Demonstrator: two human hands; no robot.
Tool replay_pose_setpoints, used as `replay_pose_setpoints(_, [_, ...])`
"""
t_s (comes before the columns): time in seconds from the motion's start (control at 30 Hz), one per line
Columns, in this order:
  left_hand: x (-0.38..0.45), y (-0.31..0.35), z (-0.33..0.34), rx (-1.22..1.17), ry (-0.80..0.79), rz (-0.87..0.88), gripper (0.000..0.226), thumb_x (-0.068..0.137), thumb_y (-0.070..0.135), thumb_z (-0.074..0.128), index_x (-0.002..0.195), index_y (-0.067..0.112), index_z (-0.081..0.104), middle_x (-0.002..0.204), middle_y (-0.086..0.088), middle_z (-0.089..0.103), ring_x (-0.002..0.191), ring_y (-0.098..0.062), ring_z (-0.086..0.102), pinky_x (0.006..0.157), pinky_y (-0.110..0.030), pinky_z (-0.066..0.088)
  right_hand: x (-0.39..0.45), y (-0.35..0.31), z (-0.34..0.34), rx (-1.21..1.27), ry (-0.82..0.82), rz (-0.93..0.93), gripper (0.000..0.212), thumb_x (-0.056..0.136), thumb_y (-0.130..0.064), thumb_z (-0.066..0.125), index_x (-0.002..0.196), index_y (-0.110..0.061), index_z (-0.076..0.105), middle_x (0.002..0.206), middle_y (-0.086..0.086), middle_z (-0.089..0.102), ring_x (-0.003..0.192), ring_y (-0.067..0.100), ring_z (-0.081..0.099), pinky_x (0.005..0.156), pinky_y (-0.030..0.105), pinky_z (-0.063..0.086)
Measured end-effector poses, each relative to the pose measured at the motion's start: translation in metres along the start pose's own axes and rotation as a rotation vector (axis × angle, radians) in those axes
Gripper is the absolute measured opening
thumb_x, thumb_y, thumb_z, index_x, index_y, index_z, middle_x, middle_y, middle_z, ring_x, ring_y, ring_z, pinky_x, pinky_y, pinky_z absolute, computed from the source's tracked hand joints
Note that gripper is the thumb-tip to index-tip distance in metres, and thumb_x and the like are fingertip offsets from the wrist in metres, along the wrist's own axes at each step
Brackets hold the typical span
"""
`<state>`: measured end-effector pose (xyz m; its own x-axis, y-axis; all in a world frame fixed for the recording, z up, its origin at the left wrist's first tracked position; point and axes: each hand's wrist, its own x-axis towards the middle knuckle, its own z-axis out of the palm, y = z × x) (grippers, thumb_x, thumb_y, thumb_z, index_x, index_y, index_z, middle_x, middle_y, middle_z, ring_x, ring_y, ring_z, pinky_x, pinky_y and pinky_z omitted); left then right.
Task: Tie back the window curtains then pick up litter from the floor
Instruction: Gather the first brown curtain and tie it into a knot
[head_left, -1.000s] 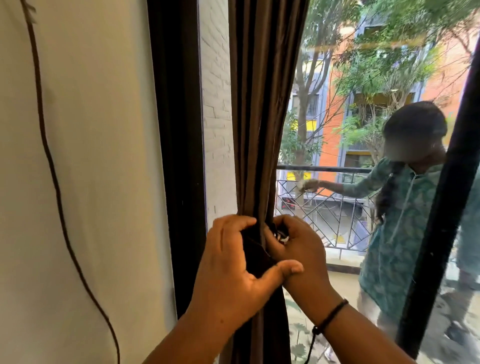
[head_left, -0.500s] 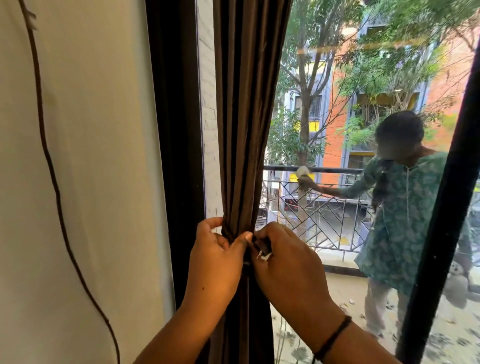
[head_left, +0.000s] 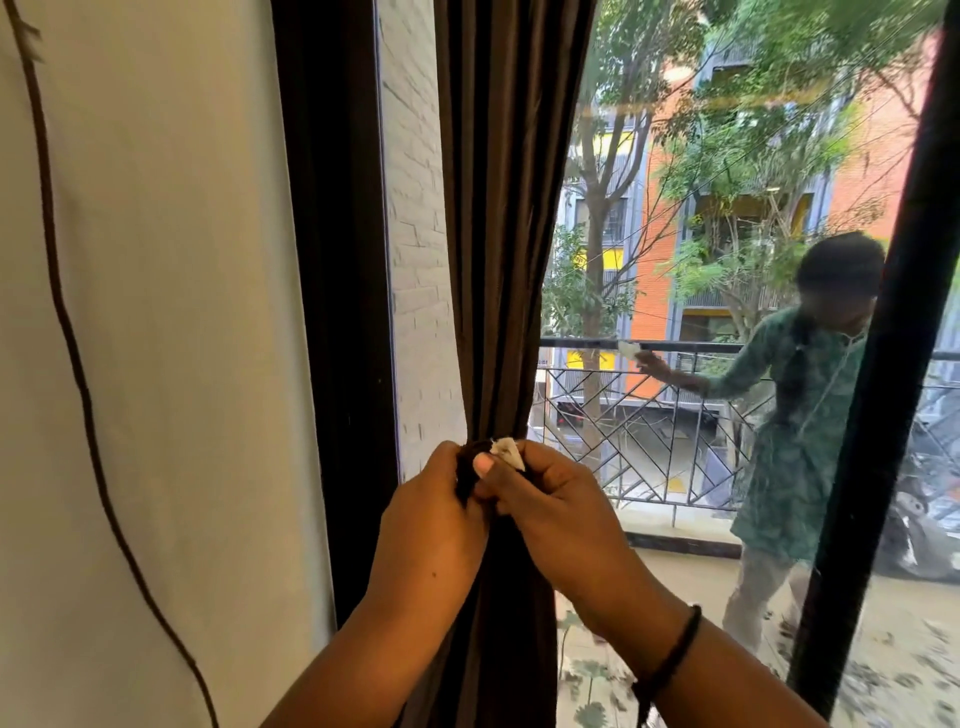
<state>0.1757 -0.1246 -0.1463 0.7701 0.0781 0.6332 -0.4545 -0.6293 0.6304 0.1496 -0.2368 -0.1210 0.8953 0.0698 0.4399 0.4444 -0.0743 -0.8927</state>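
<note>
Cinching the brown curtain (head_left: 511, 260) at its gathered waist, just beside the dark window frame (head_left: 332, 312). I see the tie-back band (head_left: 467, 475) now bunched between my hands; a second ago my left thumb was spread across the fabric, now it is tucked in. My left hand (head_left: 431, 525) grips the dark band, my right hand (head_left: 550, 512) pinches a small white tag (head_left: 506, 451) at the top. I judge the knot is nearly closed; litter comes next. Outside, a person (head_left: 800, 431) stands at the balcony railing (head_left: 649, 410).

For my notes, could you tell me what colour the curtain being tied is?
Dark brown; the curtain shows best in the head view.
</note>
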Motion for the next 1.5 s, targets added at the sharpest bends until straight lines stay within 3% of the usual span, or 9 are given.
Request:
replay_pose_setpoints(0.17, [-0.012,0.005,-0.006,0.037,-0.06,0.055,0.025,0.097,0.028,0.045,0.117,0.023,0.06,0.093,0.005,0.067,0.081,-0.011,0.065,0.075,-0.023,0.053,0.004,0.004,-0.001,0.164,-0.055,0.13,0.011,0.088,-0.025,0.063,0.087,-0.027,0.074,0.074,-0.006,0.071,0.069,0.005,0.066,0.06,0.015,0.05])
replay_pose_setpoints(0.3, [-0.014,0.003,-0.002,0.16,-0.228,0.03,0.028,0.099,0.022,0.041,0.123,0.017,0.054,0.104,-0.003,0.064,0.092,-0.016,0.061,0.072,-0.016,0.04,0.007,0.006,-0.005,0.087,-0.066,0.152,0.01,0.087,-0.025,0.065,0.09,-0.021,0.074,0.075,-0.003,0.07,0.071,0.009,0.065,0.072,0.026,0.053])
replay_pose_setpoints(0.43, [-0.017,0.003,0.001,0.183,-0.247,0.069,0.029,0.09,0.012,0.048,0.119,0.011,0.051,0.09,0.006,0.06,0.091,-0.017,0.06,0.062,-0.012,0.038,0.006,0.01,0.004,-0.274,0.062,-0.036,0.013,0.086,-0.029,0.063,0.089,-0.037,0.074,0.08,-0.018,0.072,0.074,-0.006,0.064,0.066,0.006,0.044])
replay_pose_setpoints(0.57, [-0.033,0.003,0.011,0.195,-0.408,0.044,0.033,0.089,0.012,0.046,0.122,0.006,0.052,0.115,-0.01,0.063,0.104,-0.024,0.059,0.074,-0.019,0.04,0.007,0.014,0.007,-0.244,0.021,-0.012,0.018,0.085,-0.026,0.065,0.082,-0.043,0.072,0.079,-0.029,0.069,0.077,-0.013,0.062,0.063,0.0,0.04])
replay_pose_setpoints(0.77, [-0.029,0.014,-0.01,0.13,-0.526,0.128,0.02,0.094,0.028,0.048,0.11,0.026,0.059,0.1,0.006,0.064,0.089,-0.01,0.062,0.08,-0.022,0.047,0.014,0.025,0.0,-0.242,0.124,0.05,0.031,0.082,-0.012,0.066,0.066,-0.038,0.071,0.07,-0.014,0.073,0.069,-0.002,0.066,0.065,0.014,0.049])
replay_pose_setpoints(0.97, [-0.005,0.027,-0.054,-0.133,-0.132,0.103,0.014,0.087,0.04,0.052,0.085,0.04,0.066,0.074,0.021,0.067,0.067,0.002,0.063,0.055,-0.011,0.05,0.008,0.035,-0.003,-0.743,0.169,-0.115,0.028,0.088,-0.023,0.055,0.108,-0.04,0.067,0.092,-0.01,0.073,0.076,0.007,0.063,0.066,0.021,0.047])
replay_pose_setpoints(1.13, [0.015,0.02,-0.025,0.149,-0.15,0.085,0.019,0.09,0.04,0.056,0.107,0.033,0.06,0.106,0.012,0.054,0.092,-0.004,0.056,0.083,-0.02,0.047,-0.007,0.03,0.013,-1.049,0.161,-0.385,0.013,0.067,-0.023,0.066,0.08,-0.026,0.068,0.067,-0.01,0.067,0.06,0.017,0.06,0.049,0.02,0.042])
replay_pose_setpoints(1.4, [0.014,0.011,-0.025,0.217,-0.148,-0.078,0.024,0.087,0.039,0.061,0.102,0.025,0.051,0.094,0.004,0.059,0.086,-0.015,0.059,0.075,-0.028,0.051,-0.017,0.029,0.009,-1.162,0.11,-0.444,0.033,0.071,-0.026,0.049,0.096,-0.028,0.071,0.073,-0.013,0.069,0.065,0.018,0.061,0.056,0.026,0.05])
replay_pose_setpoints(1.5, [0.015,0.015,-0.023,0.22,-0.212,-0.151,0.026,0.089,0.04,0.058,0.107,0.022,0.049,0.084,0.005,0.058,0.076,-0.014,0.06,0.067,-0.025,0.046,-0.018,0.032,0.006,-1.201,0.076,-0.423,0.035,0.064,-0.021,0.067,0.099,-0.027,0.071,0.078,-0.012,0.069,0.071,0.019,0.063,0.06,0.028,0.051])
